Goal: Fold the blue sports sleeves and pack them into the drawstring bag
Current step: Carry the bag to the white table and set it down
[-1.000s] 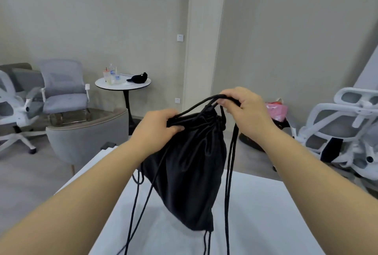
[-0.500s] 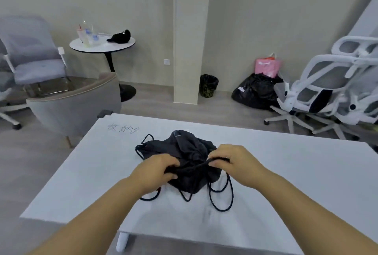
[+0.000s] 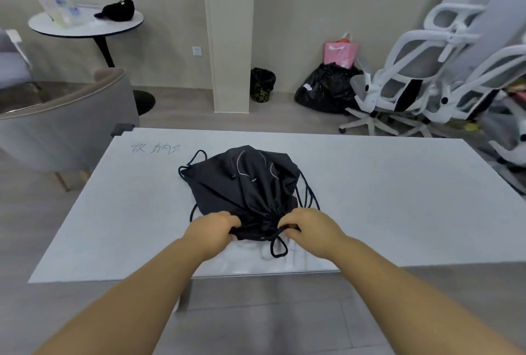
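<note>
A black drawstring bag [image 3: 244, 184] lies flat on the white table [image 3: 384, 201], its cinched mouth pointing toward me. Black cords loop out at its sides and near edge. My left hand [image 3: 213, 231] pinches the gathered mouth from the left. My right hand [image 3: 310, 229] pinches the mouth and a cord from the right. No blue sleeves show; the bag's inside is hidden.
Handwritten marks [image 3: 155, 149] sit at the table's far left corner. Beyond it stand a grey armchair [image 3: 65, 115], a round side table [image 3: 85, 24], a pillar with a small bin [image 3: 262, 84], black and pink bags [image 3: 327, 87], and white office chairs [image 3: 421, 75] at the right.
The bag was held up in the air with its cords pulled, then lowered onto the table. Now it lies spread flat with both hands at its closed mouth.
</note>
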{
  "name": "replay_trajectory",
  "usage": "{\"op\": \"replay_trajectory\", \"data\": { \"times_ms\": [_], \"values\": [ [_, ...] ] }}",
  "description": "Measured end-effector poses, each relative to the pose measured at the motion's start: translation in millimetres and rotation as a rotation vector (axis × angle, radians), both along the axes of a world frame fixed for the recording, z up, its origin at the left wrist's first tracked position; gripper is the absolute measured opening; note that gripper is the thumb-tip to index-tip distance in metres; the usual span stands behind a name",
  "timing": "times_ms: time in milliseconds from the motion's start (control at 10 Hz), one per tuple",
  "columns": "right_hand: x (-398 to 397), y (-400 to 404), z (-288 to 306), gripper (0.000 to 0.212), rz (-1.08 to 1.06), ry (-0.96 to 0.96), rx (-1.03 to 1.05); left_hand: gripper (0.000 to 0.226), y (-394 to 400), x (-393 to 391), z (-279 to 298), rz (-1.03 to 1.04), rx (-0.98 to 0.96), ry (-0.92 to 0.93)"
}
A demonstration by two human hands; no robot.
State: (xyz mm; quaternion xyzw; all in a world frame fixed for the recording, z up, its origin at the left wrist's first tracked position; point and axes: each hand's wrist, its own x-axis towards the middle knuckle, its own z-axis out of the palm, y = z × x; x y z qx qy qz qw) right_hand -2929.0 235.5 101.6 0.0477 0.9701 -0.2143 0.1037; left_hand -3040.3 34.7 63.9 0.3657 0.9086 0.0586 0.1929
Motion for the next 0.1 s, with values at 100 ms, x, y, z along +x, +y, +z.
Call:
{"op": "replay_trajectory", "data": {
  "times_ms": [100],
  "values": [
    [0.8, 7.0, 11.6, 0.025, 0.034, -0.115, 0.046, 0.032, -0.3, 3.4, 7.1, -0.002, -0.061, -0.01]
  ]
}}
